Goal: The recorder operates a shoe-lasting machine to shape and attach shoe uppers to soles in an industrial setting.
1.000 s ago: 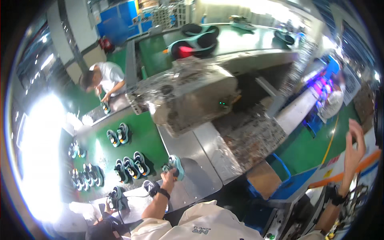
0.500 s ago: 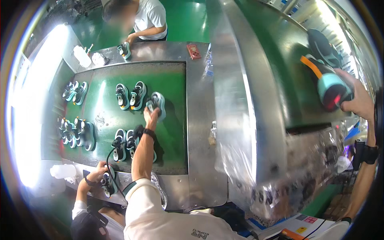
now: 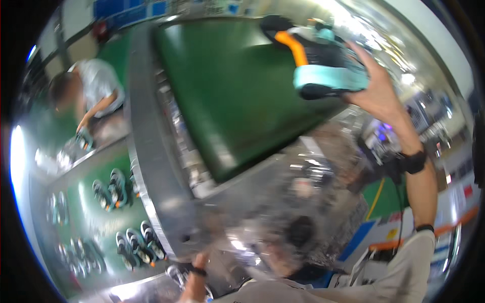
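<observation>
My right hand (image 3: 376,83) is raised at the upper right, wrapped around a black shoe (image 3: 326,63) with a teal sole and an orange strip. Just beyond it, a dark shoe sole (image 3: 275,28) and a teal part show. Whether they belong to a second shoe in my grip, I cannot tell. Low in the view, my left hand (image 3: 200,261) is beside the lower end of a metal rail (image 3: 174,227). Its fingers are smeared by motion. A pale patterned shoe (image 3: 174,274) shows next to that wrist.
A raised green conveyor belt (image 3: 222,96) lies beyond the metal rail. Several matching shoes (image 3: 134,247) stand on a lower green surface (image 3: 83,202) at left. A co-worker (image 3: 98,86) handles a shoe (image 3: 84,140) there. Clear plastic wrapping (image 3: 308,166) covers the middle right.
My view has swung right. My left hand has come away from the shoe it touched on the lower green surface. My right hand still grips its shoe, now showing closer to mid-view.
</observation>
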